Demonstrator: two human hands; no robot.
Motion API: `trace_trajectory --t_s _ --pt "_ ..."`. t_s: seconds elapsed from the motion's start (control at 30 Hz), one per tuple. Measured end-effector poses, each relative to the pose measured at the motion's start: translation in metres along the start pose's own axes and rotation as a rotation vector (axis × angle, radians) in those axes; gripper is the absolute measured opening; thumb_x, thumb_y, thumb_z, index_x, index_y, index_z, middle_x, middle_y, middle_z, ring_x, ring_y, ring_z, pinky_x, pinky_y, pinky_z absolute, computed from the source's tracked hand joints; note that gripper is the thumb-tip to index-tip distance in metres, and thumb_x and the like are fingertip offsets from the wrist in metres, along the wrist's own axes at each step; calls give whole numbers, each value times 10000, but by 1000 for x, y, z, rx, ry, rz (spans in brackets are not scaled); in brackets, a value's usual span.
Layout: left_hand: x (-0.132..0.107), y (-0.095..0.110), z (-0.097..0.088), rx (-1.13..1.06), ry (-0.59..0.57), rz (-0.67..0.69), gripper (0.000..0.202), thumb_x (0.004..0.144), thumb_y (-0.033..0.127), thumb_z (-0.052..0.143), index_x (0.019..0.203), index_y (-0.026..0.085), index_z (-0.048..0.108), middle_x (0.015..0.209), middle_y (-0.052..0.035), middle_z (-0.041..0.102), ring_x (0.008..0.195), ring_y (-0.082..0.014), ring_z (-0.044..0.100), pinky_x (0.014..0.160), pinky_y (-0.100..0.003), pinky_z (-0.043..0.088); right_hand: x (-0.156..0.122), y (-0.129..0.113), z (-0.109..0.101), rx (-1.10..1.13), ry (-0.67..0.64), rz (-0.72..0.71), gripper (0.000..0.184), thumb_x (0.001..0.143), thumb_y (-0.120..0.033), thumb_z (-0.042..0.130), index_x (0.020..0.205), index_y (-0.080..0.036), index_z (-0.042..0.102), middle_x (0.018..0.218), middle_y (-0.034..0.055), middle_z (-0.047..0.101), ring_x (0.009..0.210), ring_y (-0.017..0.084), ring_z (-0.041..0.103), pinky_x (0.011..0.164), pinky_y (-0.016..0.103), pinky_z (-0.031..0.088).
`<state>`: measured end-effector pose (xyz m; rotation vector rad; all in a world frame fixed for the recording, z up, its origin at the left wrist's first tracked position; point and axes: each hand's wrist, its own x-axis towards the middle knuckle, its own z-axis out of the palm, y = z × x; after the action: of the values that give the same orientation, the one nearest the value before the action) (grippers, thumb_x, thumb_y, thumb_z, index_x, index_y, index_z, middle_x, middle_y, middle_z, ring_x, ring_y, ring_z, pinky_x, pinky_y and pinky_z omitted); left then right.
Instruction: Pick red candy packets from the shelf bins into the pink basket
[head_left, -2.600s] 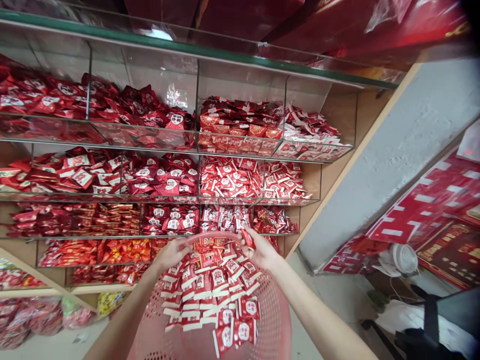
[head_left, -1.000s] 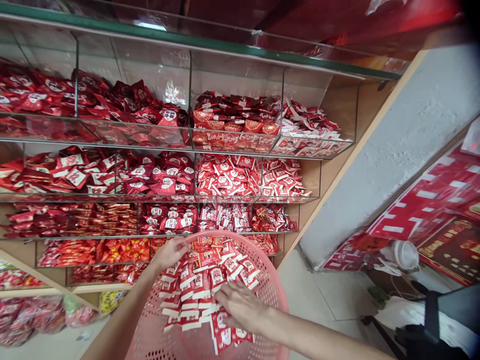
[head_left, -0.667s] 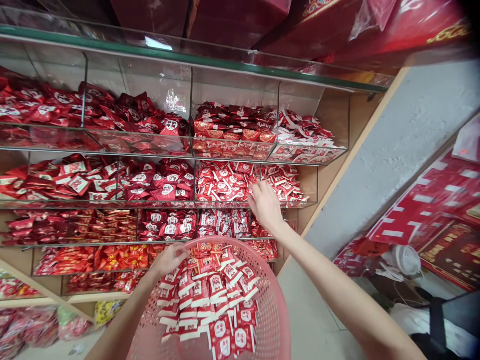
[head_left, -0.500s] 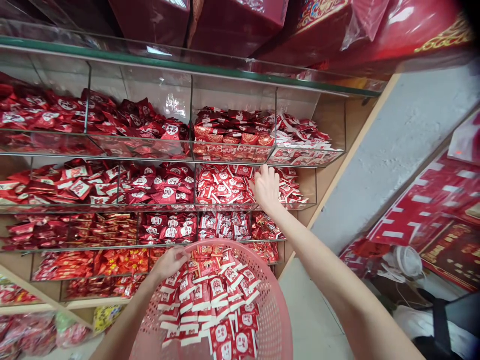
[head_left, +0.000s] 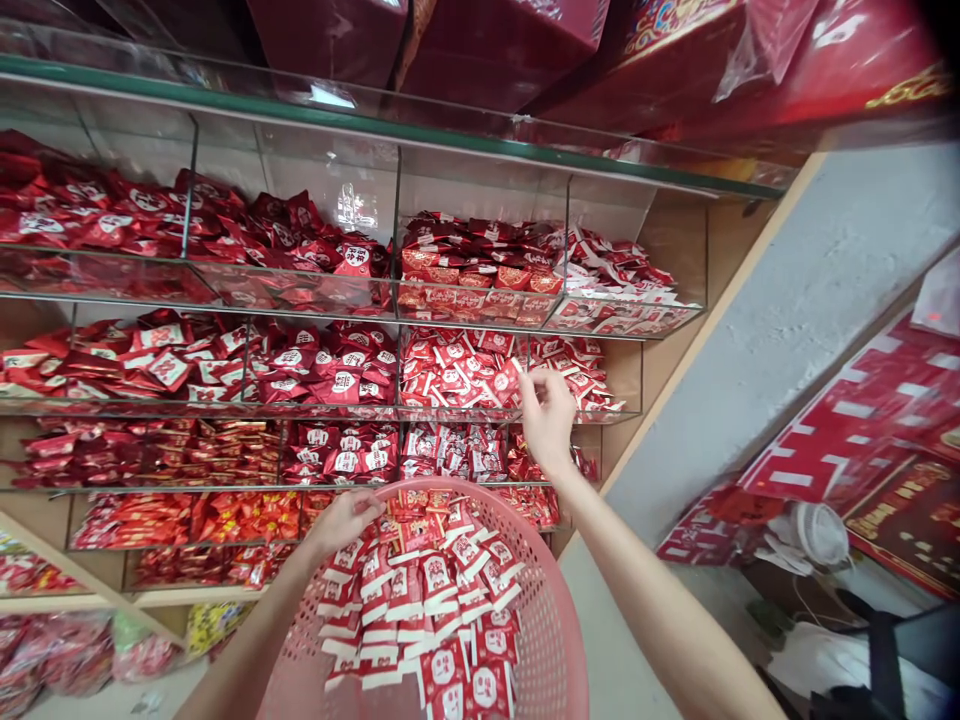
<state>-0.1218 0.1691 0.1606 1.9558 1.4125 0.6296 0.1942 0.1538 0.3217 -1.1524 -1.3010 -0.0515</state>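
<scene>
My left hand (head_left: 345, 523) is closed on the rim of a pink perforated plastic basket (head_left: 551, 600), with the fingertips curled over its far left edge. Inside lie many small red-and-white candy packets (head_left: 435, 580), mostly in overlapping rows, with a few red-and-gold ones at the far side. My right hand (head_left: 551, 415) is in front of the second shelf row, thumb and fingers pinched on a small red-and-white packet (head_left: 507, 382). Behind it sits a glass-fronted bin of similar packets (head_left: 454, 372).
Glass-divided shelves (head_left: 330, 318) hold several rows of red packets. Large dark red boxes (head_left: 495, 50) stand on the glass shelf above. A wooden side panel (head_left: 720, 290) and a grey wall (head_left: 810, 260) bound the right. Plastic bags (head_left: 67, 650) lie at the lower left.
My right hand has drawn back from the bin, lower and slightly right, with a packet at its fingertips. The view has shifted slightly; my left hand stays on the basket rim.
</scene>
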Motion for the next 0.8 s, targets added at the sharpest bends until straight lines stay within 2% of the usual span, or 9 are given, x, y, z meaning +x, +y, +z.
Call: trace_trajectory --t_s 0.07,0.2,0.27,0.33,0.43,0.53,0.67,0.8 --pt "1 0 1 -57 -11 12 365 760 533 494 749 210 664 907 -25 690 905 -203 614 870 -308 442 -33 -7 8 238 -118 219 266 861 -430 468 800 -179 535 707 20 589 663 153 559 668 311 463" --pt "1 4 -1 -124 -11 27 350 760 505 512 768 197 680 983 -43 685 945 -203 604 891 -321 442 -105 -5 41 613 -339 673 317 742 -491 611 741 -185 530 634 2 602 636 169 624 656 335 513" --pt "0 7 -4 -144 -13 9 329 746 482 535 770 198 699 1074 -53 665 1022 -218 581 938 -339 418 -133 0 58 732 -409 867 382 635 -514 700 709 -178 533 655 -1 604 672 183 655 692 344 528" --pt "-2 9 -9 -178 -34 -2 301 732 458 557 789 212 721 1203 -52 610 1138 -235 521 1000 -355 374 -153 6 72 798 -440 999 440 533 -513 762 674 -169 528 655 -14 591 704 191 673 738 336 530" --pt "-5 13 -14 -224 -83 -17 305 731 466 568 859 244 734 1309 -40 536 1242 -243 433 1048 -367 330 -170 12 86 838 -473 1091 470 470 -492 798 660 -160 526 642 -24 581 740 195 683 750 312 532" --pt "-5 13 -15 -251 -130 -29 359 714 516 591 902 242 728 1348 -47 496 1254 -242 420 1050 -363 335 -178 16 94 868 -504 1100 448 498 -470 802 678 -162 532 659 -21 592 770 192 684 733 298 538" --pt "-4 10 -13 -266 -128 -31 385 674 558 621 826 219 723 1356 -54 479 1240 -248 432 1029 -354 362 -186 19 101 906 -539 1079 446 518 -489 793 691 -172 530 654 -27 589 798 201 683 743 309 537" --pt "-3 10 -14 -225 -122 -22 360 698 559 594 719 211 685 1315 -53 508 1184 -233 475 1009 -351 369 -189 19 103 863 -572 1072 500 485 -538 780 697 -175 510 667 -27 584 782 211 685 704 306 536"
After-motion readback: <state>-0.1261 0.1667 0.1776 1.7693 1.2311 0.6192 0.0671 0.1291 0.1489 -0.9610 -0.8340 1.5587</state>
